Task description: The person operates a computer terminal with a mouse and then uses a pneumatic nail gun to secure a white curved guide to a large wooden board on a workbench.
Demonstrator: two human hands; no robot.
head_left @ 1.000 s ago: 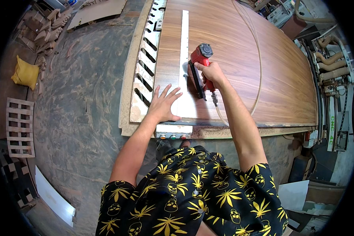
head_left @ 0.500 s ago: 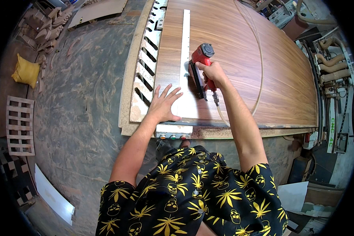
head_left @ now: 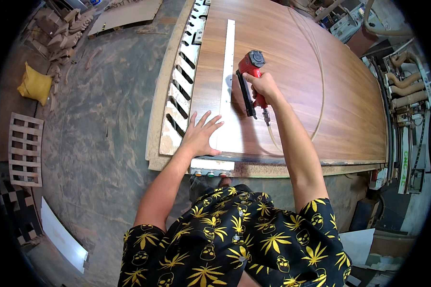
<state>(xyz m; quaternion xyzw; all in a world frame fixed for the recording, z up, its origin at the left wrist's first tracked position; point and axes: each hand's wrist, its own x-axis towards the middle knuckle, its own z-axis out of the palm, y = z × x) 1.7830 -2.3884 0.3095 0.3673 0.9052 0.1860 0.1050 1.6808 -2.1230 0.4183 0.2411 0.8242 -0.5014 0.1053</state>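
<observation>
My left hand lies with fingers spread at the near left corner of a wood-grain board, touching the near end of a long, narrow white strip. The strip runs away from me along the board's left side. My right hand is wrapped round the grip of a red and black air nail gun or stapler. The tool is just right of the strip, apparently held above the board with its shadow below. A pale air hose leads from its handle across the board.
A slotted whitish panel borders the board on the left. A box with coloured buttons sits at the near edge. Machinery with thick hoses stands right. On the floor at left are a yellow sack and a slatted wooden frame.
The tool in my right hand has moved slightly away from me over the board. My left hand keeps its place at the corner. The whole view has shifted a little.
</observation>
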